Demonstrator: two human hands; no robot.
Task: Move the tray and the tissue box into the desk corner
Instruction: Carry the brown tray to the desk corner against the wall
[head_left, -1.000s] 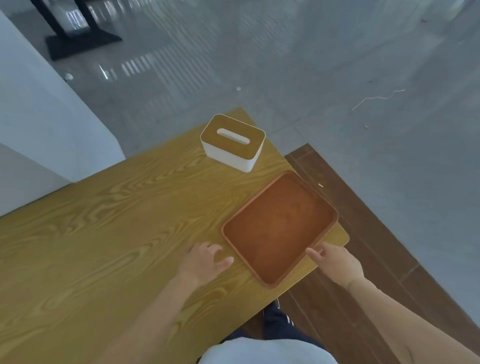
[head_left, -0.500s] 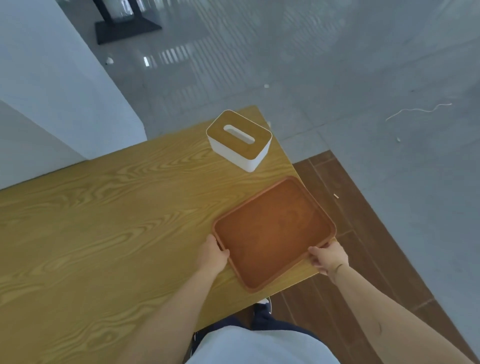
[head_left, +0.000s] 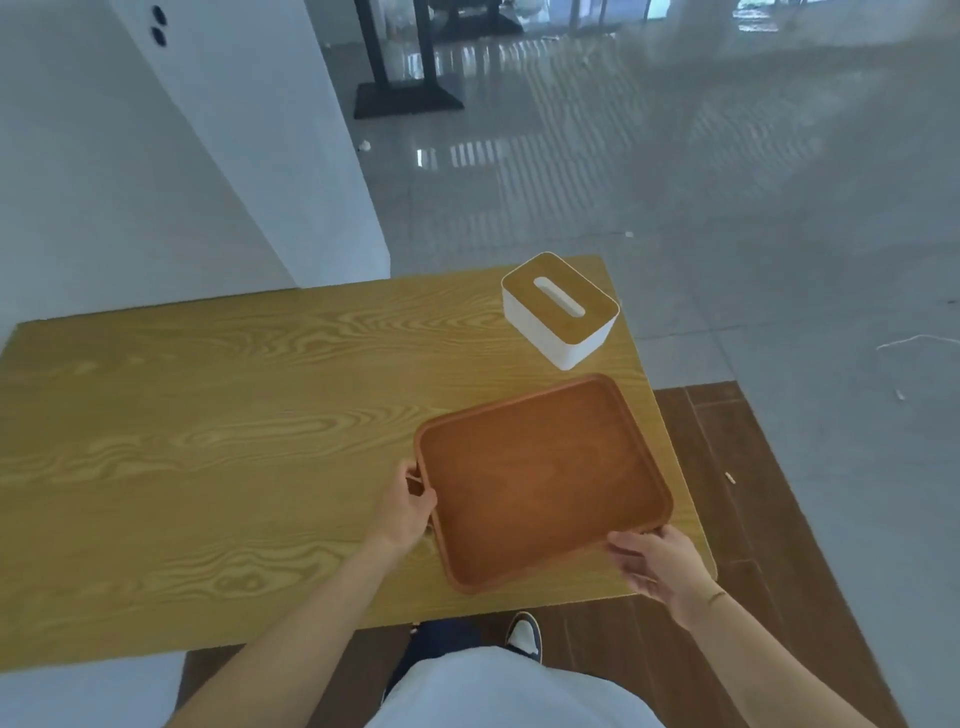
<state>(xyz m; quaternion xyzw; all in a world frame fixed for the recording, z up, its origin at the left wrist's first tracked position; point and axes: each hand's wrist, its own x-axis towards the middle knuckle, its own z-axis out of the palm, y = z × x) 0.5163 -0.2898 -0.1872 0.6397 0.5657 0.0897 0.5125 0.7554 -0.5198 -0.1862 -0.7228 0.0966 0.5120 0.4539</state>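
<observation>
A brown rectangular tray (head_left: 540, 483) lies on the right part of the wooden desk (head_left: 208, 441), near the desk's front right corner. My left hand (head_left: 408, 509) grips the tray's left rim. My right hand (head_left: 657, 566) holds the tray's near right corner, fingers curled under the rim. The tissue box (head_left: 560, 314), white with a wooden lid and an oval slot, stands in the desk's far right corner, just beyond the tray and apart from it.
A white wall and pillar (head_left: 234, 156) border the desk's far left side. Grey glossy floor lies beyond, with a black stand base (head_left: 408, 98) far off. Brown floorboards (head_left: 727, 519) run along the desk's right edge. My shoe (head_left: 524, 634) shows under the front edge.
Both hands closed on the tray's rim: the left moved from the desk top onto the left edge, the right onto the near corner. The tray has turned slightly; my view swung left.
</observation>
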